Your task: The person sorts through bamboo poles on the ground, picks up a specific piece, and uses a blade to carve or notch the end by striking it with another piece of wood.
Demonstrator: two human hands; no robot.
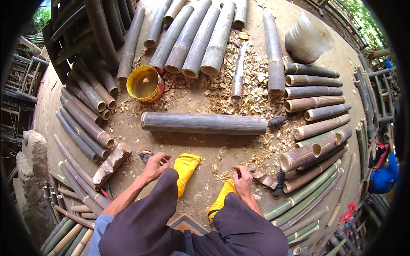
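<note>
Long bamboo pole (204, 123) flat on dirt, well ahead of both hands. L hand (154, 165) loosely curled, empty; R hand (242, 181) curled near yellow sock (220, 199), grip unclear.

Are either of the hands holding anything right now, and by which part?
It cannot be told for certain. The left hand is curled just above the ground near a small dark object, and the right hand is loosely curled near the yellow shoe; neither shows a clear grip.

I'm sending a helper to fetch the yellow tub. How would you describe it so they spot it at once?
Start from the long bamboo pole lying crosswise on the dirt ahead of the person's yellow-socked feet. Just beyond its left end stands the yellow tub, round and open-topped, the only bright yellow container among brown bamboo.
</note>
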